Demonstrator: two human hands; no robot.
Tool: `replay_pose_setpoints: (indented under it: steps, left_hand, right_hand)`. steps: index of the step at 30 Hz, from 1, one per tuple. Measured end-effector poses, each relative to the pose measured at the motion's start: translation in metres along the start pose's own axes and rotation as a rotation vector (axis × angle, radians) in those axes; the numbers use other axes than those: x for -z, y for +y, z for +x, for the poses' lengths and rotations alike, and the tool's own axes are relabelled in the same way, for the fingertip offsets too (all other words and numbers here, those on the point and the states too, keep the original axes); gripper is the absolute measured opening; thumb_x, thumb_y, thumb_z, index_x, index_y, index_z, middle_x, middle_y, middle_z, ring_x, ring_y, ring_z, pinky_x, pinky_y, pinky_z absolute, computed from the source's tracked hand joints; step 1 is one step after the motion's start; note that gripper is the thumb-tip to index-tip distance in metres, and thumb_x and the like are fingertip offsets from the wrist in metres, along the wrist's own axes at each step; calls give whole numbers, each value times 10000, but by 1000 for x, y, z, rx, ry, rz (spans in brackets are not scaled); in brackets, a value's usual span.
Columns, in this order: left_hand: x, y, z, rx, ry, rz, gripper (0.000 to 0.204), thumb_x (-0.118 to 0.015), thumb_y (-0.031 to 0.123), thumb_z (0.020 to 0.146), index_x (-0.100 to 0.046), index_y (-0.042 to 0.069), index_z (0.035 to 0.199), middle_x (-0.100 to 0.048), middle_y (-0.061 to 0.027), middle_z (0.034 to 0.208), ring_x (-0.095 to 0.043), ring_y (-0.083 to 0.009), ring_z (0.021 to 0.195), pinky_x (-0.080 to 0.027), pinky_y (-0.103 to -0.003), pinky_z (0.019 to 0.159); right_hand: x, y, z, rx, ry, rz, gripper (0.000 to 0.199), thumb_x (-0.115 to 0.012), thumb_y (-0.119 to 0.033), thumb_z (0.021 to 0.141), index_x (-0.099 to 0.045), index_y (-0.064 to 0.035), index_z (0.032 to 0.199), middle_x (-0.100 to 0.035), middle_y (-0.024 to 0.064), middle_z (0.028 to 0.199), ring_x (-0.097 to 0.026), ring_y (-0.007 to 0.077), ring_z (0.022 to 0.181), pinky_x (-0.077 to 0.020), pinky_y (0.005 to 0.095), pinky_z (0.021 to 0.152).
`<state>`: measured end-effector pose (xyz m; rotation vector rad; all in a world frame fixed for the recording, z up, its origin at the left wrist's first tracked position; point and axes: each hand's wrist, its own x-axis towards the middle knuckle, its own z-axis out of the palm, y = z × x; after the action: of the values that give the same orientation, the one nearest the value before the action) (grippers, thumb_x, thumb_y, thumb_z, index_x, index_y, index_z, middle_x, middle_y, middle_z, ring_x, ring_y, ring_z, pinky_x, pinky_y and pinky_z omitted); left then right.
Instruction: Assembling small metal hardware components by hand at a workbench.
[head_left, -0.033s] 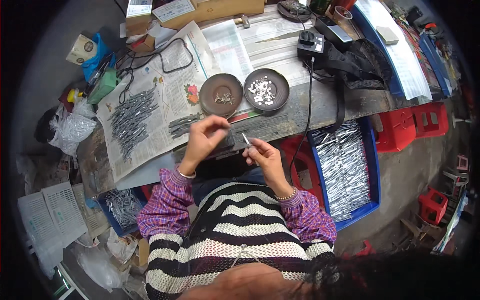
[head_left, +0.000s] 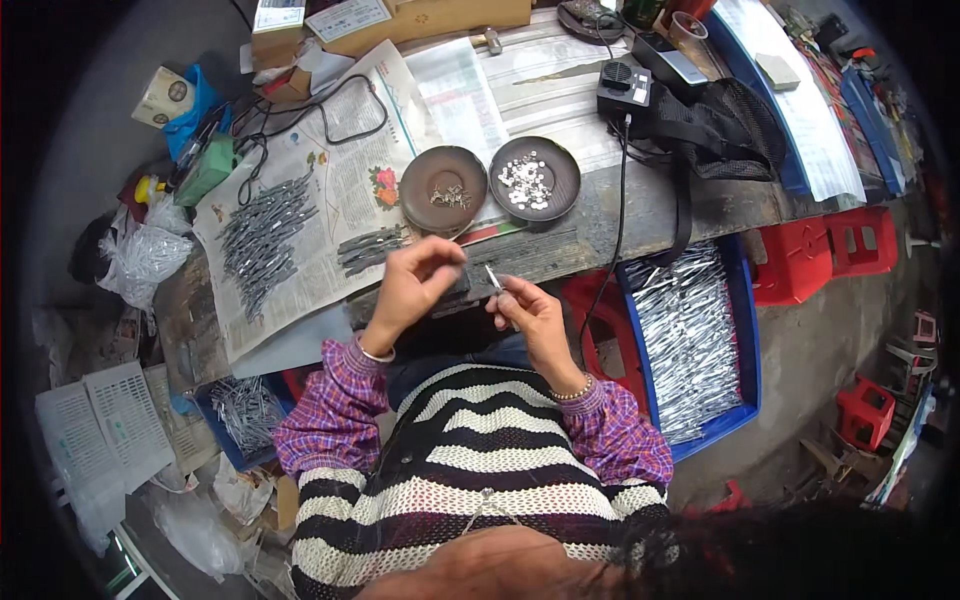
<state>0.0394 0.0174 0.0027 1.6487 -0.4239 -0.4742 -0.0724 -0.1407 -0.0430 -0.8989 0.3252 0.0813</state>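
Note:
My right hand [head_left: 530, 312] pinches a slim, pale metal piece [head_left: 493, 279] between thumb and fingers, its tip pointing up and away from me. Just to its left is my left hand [head_left: 415, 290], fingers curled and thumb close to the index finger; the fingertips are slightly blurred, and whatever they hold is too small to make out. Beyond the hands are two round dark dishes: the left dish [head_left: 420, 165] has small brassy parts [head_left: 452, 196] in it, the right dish [head_left: 565, 175] small shiny silver discs [head_left: 525, 182]. Dark metal strips [head_left: 368, 250] lie by my left hand.
A newspaper [head_left: 345, 185] bears a larger heap of dark strips [head_left: 262, 240]. At the right, a blue tray [head_left: 752, 400] holds many shiny metal pieces. A black cable [head_left: 618, 215] hangs over the table edge near red stools [head_left: 795, 255]. Another filled blue bin [head_left: 225, 440] stands lower left.
My left hand has shifted very slightly, its fingertips a little lower and to the right. My right hand and the metal piece stay nearly still.

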Motion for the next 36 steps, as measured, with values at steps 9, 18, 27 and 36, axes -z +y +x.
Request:
replay_pose_setpoints:
  steps: [9, 18, 27, 36]
  left_hand:
    - [-15, 3, -6, 74, -23, -76, 162, -594, -78, 755, -551, -1, 891, -556, 15, 815, -542, -41, 780, -452, -187, 699]
    - [-9, 3, -9, 96, 21, -27, 165, -612, -66, 740, -531, 5, 865, -552, 25, 763, -540, -33, 728, -458, -186, 665]
    - [-4, 2, -13, 80, 48, -33, 194, -622, -62, 752, -544, 0, 918, -584, -8, 828, -565, -52, 767, -480, -202, 697]
    - [6, -4, -20, 137, -17, -254, 271, -632, -59, 778, -535, -1, 1025, -617, -56, 924, -610, -108, 858, -501, -240, 781]
  right_hand:
    - [-6, 0, 0, 71, -10, -86, 277, -530, -55, 907, -570, 48, 1161, -650, 77, 882, -551, 72, 683, -476, 206, 633]
    - [-17, -4, 1, 37, 27, -105, 264, -585, -24, 861, -604, 47, 1114, -663, 85, 883, -609, 103, 711, -504, 216, 634]
    - [-19, -7, 5, 201, -14, -392, 256, -588, -10, 846, -621, 38, 1095, -675, 91, 890, -609, 102, 669, -503, 215, 601]
    - [-17, -11, 4, -139, -119, -154, 294, -555, 5, 867, -584, 24, 1159, -668, 95, 905, -572, 82, 655, -483, 197, 607]
